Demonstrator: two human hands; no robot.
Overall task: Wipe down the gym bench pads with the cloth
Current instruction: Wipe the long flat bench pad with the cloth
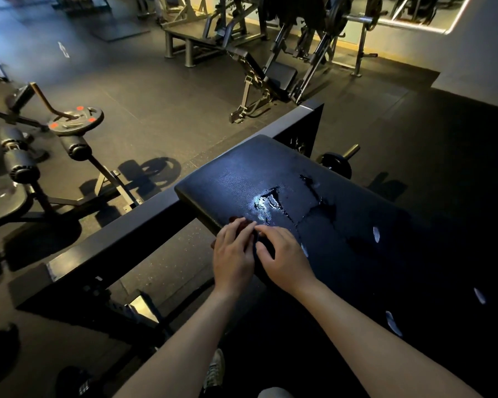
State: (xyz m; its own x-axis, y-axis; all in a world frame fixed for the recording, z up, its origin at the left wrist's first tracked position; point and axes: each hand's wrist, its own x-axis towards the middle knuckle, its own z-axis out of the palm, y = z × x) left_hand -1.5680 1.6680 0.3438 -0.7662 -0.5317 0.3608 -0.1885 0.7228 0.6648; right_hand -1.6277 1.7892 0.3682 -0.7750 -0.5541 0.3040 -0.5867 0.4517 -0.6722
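lying under left fingers (pixel 237 231), cloth (pixel 236 219)

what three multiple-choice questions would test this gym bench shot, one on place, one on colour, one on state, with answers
1. Where are the left hand and right hand?
A. on the floor
B. at the near left edge of the bench pad
C. on a barbell

2. What colour are the marks on the weight plate at left?
A. green
B. white
C. red

3. How is the pad surface just beyond the hands?
A. wet in patches
B. covered by a towel
C. stacked with plates

Answers:
1 B, both hands lie side by side on the cloth at that edge.
2 C, red spots show on the dark plate.
3 A, wet patches glisten under the light.
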